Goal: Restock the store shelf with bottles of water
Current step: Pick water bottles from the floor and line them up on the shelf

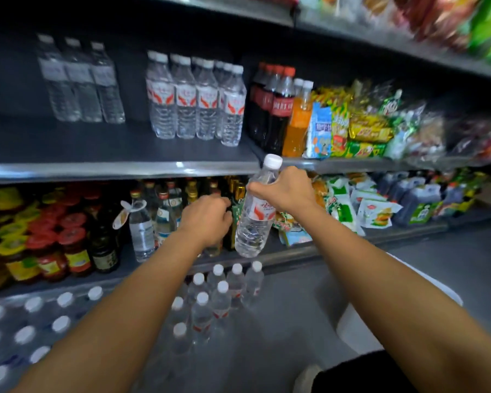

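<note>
Right grip: right hand [285, 191] curls round the upper body of a water bottle [255, 219], thumb on the near side, just under the white cap; the bottle hangs in the air, tilted with its cap up and to the right, in front of the lower shelf.
Left grip: left hand [207, 219] has loosely curled fingers and holds nothing; it hovers just left of the held bottle, apart from it.
Floor stock: loose bottles [219, 302] with white caps stand on the floor below both forearms; a wrapped pack of bottles [26, 330] lies to their left.
White object: a white container [380, 321] shows under the right forearm; what it is cannot be told.
Lower shelf: jars with red and yellow lids [40, 245] at left, glass bottles [142, 228] in the middle, snack packets [366, 208] at right.
Middle shelf: shelf edge [97, 168] runs above the hands; on it stand red-labelled water bottles [196, 100], matching the held one, in a front row of 4 with more behind; 3 plain-labelled bottles [80, 80] stand well apart to their left; cola bottles [275, 109] and an orange drink [298, 123] stand just right of the group.
</note>
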The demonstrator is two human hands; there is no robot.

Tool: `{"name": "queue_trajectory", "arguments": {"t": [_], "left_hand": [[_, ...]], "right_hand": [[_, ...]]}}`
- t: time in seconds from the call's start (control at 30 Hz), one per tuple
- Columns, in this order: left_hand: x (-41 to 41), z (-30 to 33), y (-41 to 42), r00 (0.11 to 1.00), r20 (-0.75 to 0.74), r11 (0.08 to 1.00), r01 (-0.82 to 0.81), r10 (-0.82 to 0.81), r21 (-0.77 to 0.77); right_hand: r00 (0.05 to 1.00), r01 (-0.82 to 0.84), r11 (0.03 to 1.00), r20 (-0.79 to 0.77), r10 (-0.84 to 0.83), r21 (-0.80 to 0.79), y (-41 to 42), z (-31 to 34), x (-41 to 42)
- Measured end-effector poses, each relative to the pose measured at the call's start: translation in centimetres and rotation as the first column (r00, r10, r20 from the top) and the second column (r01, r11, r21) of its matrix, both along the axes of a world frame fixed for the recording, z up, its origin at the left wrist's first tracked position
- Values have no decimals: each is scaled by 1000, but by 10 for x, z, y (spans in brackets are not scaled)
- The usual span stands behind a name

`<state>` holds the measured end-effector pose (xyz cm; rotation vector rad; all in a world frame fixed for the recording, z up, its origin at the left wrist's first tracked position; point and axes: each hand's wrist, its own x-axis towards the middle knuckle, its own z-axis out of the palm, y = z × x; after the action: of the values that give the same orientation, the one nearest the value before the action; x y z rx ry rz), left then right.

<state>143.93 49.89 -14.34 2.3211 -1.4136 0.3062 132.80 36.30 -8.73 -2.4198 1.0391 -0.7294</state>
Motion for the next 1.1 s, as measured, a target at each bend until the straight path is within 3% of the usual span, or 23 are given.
{"name": "queue_trajectory", "arguments": {"t": [0.53,0.8,1.1], "left_hand": [[132,102,-40,984,118,990,-124,130,-60],[190,98,-70,973,184,990,-135,142,-46],[221,79,-84,985,122,992,-120,123,-28]], "right_hand": [[984,-71,981,150,100,-182,-55,137,158],[991,-84,981,92,101,-175,-96,128,251],[997,-62,979,26,68,-192,-123,120,295]]}}
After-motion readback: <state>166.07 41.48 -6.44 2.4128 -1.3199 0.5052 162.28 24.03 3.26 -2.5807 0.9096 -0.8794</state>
